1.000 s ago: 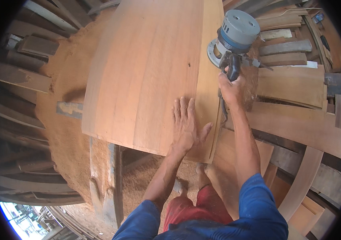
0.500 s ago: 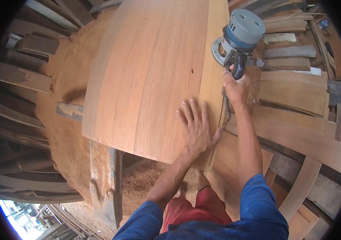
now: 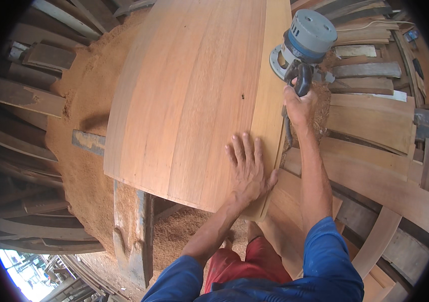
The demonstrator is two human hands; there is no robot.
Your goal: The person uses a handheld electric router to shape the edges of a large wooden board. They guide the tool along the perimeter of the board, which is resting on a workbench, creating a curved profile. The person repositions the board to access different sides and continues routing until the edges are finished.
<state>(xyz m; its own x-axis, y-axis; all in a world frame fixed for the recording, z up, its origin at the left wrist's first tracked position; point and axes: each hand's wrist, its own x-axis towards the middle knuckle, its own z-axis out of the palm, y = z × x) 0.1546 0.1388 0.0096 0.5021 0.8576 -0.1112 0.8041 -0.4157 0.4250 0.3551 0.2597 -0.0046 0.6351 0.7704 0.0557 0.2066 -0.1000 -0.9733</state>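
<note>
My right hand point(image 3: 299, 103) is closed on the black handle point(image 3: 302, 78) of a grey-and-blue router point(image 3: 309, 38), whose base rests at the right edge of a large wooden panel point(image 3: 184, 100) of joined boards. A black cable point(image 3: 288, 131) hangs from the tool beside that edge. My left hand point(image 3: 247, 168) lies on the panel's lower right part, fingers spread, beside a paler strip point(image 3: 265, 90) along the right side. The router's bit is hidden.
A worn post point(image 3: 131, 231) stands under the panel's near end. Sawdust point(image 3: 76, 156) is heaped at the left, with dark planks point(image 3: 26, 95) beyond. Loose boards point(image 3: 368, 126) lie stacked at the right. My legs show below, and a bright opening point(image 3: 21, 269) is at lower left.
The panel's near right corner appears shifted slightly toward me. The router and my right hand sit a little farther right in view; my left hand has slid right and slightly down.
</note>
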